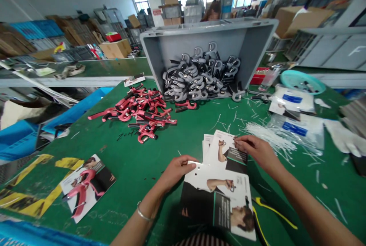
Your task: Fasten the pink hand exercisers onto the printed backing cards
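Note:
My left hand (177, 169) pinches the top edge of a printed backing card (220, 200) that lies nearest me on the green table (137, 158). My right hand (254, 150) rests with closed fingers on the upper card (227, 150) of a small stack just beyond it. A pile of pink hand grippers (140, 110) lies to the left. A tipped grey bin (208, 47) spills grey hand grippers (200, 80) onto the table behind the cards.
One pink gripper mounted on a card (85, 187) lies at the near left. White cable ties (265, 133), plastic bags (294, 103), a teal dish (301, 81) and a white glove (343, 139) sit to the right. A yellow-handled tool (268, 209) lies by my right forearm. Another person (213, 11) is behind the bin.

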{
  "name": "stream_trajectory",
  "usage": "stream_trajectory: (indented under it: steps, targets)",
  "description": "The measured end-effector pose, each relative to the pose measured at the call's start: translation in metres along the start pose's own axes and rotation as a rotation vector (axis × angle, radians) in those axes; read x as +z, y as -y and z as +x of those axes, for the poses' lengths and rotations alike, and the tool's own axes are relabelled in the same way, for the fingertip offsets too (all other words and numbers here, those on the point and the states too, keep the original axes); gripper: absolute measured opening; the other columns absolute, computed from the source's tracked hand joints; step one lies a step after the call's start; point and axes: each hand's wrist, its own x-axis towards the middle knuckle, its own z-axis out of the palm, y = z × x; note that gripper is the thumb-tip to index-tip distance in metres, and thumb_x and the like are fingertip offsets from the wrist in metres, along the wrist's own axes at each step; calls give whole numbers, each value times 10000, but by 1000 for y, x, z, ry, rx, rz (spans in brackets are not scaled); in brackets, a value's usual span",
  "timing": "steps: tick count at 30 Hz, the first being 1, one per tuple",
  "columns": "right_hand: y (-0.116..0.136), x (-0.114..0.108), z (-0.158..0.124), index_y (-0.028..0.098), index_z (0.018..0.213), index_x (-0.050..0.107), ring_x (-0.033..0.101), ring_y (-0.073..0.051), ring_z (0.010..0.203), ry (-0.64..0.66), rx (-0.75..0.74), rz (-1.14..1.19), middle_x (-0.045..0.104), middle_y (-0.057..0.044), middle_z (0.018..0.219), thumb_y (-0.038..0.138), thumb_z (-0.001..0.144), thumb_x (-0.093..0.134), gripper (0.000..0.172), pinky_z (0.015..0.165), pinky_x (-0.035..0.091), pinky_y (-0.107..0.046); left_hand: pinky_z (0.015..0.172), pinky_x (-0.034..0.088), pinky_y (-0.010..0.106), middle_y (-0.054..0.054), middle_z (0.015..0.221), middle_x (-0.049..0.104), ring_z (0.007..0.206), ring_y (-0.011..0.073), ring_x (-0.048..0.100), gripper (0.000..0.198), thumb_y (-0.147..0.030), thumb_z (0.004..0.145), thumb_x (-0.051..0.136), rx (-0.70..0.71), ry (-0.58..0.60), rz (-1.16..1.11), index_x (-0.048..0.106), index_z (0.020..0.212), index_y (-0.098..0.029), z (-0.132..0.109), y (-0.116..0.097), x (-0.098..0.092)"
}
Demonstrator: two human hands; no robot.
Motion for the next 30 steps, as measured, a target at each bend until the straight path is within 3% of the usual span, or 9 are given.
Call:
stream_trajectory:
  steps: [7, 9, 14, 17, 22, 25, 26, 28, 30]
  targets:
    - [15, 22, 116, 115, 945, 707, 699, -229, 870, 173, 186, -295, 739, -123, 921, 363, 971, 476, 339, 750, 510, -283, 655, 465, 231, 54, 848, 725, 703, 143, 642, 353, -380, 774, 751, 45, -93, -104, 687, 1022, -138, 14, -12, 14]
    - [25, 38, 148, 101, 1039, 673, 673, -227, 927, 251, 246, -343, 696, -131, 1036, 377, 949, 566, 310, 810, 532, -343, 673, 474, 237, 68, 885, 733, 735, 153, 653, 359, -384, 785, 742, 51, -105, -118, 681, 1040, -139, 15, -13, 16]
    - [41, 73, 179, 133, 1233, 574, 625, -231, 1038, 403, 309, -352, 595, -119, 1234, 328, 933, 616, 361, 870, 542, -425, 692, 485, 242, 91, 906, 741, 752, 160, 661, 370, -370, 759, 769, -1, -132, -188, 689, 1016, -116, 14, -4, 14]
    - [42, 70, 176, 136, 1220, 583, 630, -223, 1020, 435, 270, -270, 603, -112, 1219, 334, 933, 618, 350, 857, 547, -417, 660, 478, 232, 80, 846, 736, 701, 147, 646, 334, -362, 750, 773, -29, -107, -229, 704, 955, -107, 13, -2, 14]
    - [39, 21, 148, 100, 1119, 566, 693, -170, 767, 283, 140, -39, 699, -111, 930, 260, 995, 455, 230, 693, 566, -279, 614, 462, 217, 40, 789, 721, 650, 132, 629, 298, -365, 730, 783, 12, -192, -238, 703, 896, -131, 12, -11, 14]
    - [45, -1, 105, 162, 1092, 511, 698, -143, 746, 168, 48, 156, 703, -81, 897, 339, 1026, 356, 244, 691, 571, -259, 592, 447, 212, 22, 751, 709, 615, 121, 612, 294, -382, 740, 769, 29, -241, -267, 691, 887, -140, 13, -14, 18]
    - [49, -2, 86, 173, 1035, 520, 694, -153, 694, 116, -3, 350, 700, -63, 824, 372, 1003, 424, 223, 662, 574, -276, 587, 443, 212, 17, 742, 704, 608, 119, 606, 296, -388, 741, 768, 36, -248, -283, 687, 884, -142, 14, -15, 21]
    - [60, 3, 45, 199, 953, 525, 678, -157, 607, 150, -53, 607, 689, -23, 722, 398, 957, 528, 200, 617, 574, -296, 586, 440, 213, 11, 743, 700, 607, 117, 598, 307, -400, 735, 770, 53, -253, -305, 684, 884, -146, 15, -15, 28]
    - [73, 15, 8, 209, 934, 540, 704, -173, 686, 124, -85, 660, 708, -38, 796, 377, 944, 561, 170, 663, 583, -313, 587, 435, 212, 8, 749, 698, 615, 117, 593, 316, -407, 730, 773, 69, -258, -300, 684, 890, -149, 15, -17, 35]
